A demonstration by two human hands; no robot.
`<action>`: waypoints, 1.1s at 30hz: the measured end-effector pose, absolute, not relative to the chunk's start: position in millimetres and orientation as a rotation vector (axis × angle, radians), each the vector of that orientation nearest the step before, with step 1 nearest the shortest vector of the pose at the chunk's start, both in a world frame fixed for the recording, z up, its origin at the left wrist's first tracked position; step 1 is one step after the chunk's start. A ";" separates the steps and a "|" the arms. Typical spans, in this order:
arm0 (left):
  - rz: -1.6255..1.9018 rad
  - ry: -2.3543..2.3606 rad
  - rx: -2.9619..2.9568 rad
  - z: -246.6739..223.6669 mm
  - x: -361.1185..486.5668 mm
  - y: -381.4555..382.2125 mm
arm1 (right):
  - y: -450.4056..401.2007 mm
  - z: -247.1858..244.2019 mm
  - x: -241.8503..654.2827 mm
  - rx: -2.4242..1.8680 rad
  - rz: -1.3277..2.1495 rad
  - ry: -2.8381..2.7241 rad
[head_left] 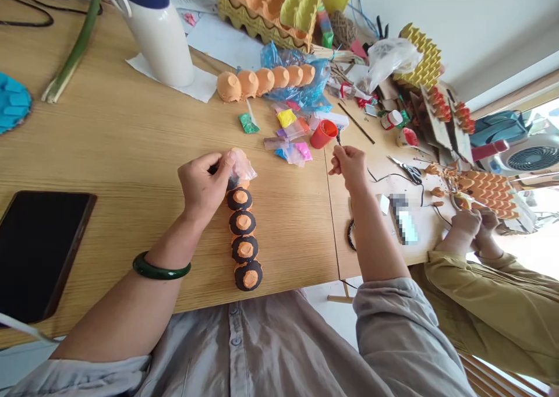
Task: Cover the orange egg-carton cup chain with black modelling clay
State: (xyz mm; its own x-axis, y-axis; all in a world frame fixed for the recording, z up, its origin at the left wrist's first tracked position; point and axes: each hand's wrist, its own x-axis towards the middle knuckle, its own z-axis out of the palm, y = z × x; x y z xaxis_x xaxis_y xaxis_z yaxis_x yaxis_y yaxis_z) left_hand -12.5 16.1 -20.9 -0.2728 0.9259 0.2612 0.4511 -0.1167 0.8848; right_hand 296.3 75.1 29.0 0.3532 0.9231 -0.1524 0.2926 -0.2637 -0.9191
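Note:
My left hand (203, 184) is closed on a small clear plastic packet (243, 167), with something dark showing by the fingers. It hovers over the far end of an orange egg-carton strip (245, 250), whose cups bear black rings around orange centres. My right hand (350, 165) is closed in a pinch just in front of a red cup (324, 134). A thin dark bit sticks up above those fingers; I cannot make out what it is. Several coloured clay packets (288, 132) lie left of the cup. Another plain orange carton strip (265, 82) lies beyond.
A white jug (159, 36) stands at the back left, and a black tablet (41, 254) lies at the left. Egg trays (266, 13) are stacked at the back. Scissors (410, 171) and cables lie at the right, near a co-worker's hands (474, 222).

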 end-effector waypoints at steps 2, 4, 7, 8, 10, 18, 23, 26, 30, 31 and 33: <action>1.375 1.710 1.523 -23.1 -12.9 16.9 | 96.1 41.9 311.4 -1.779 0.856 -1.125; 1.381 1.721 1.522 -26.2 -14.1 18.3 | 115.4 51.0 321.1 -1.789 0.833 -1.185; 1.375 1.741 1.514 -30.5 -15.8 20.2 | 139.0 55.3 325.8 -1.825 0.769 -1.269; 1.369 1.748 1.510 -31.3 -16.1 20.3 | 145.5 54.6 325.8 -1.842 0.743 -1.299; 1.357 1.758 1.511 -31.4 -16.0 19.9 | 156.8 51.3 325.4 -1.896 0.690 -1.368; 1.351 1.740 1.500 -23.8 -13.4 16.7 | 176.0 49.0 321.3 -1.873 0.709 -1.486; 1.338 1.724 1.489 -24.0 -12.3 17.0 | 180.1 55.0 292.5 -1.836 0.659 -1.611; 1.341 1.729 1.490 -25.3 -12.5 17.3 | 196.0 57.9 283.6 -1.831 0.598 -1.696; 1.331 1.723 1.493 -26.6 -12.1 17.3 | 234.5 60.7 292.7 -1.908 0.608 -1.537; 1.326 1.718 1.495 -27.0 -11.7 17.2 | 245.3 60.0 296.5 -1.927 0.636 -1.483; 1.318 1.714 1.499 -28.0 -11.0 16.8 | 267.1 55.8 304.3 -1.940 0.652 -1.459</action>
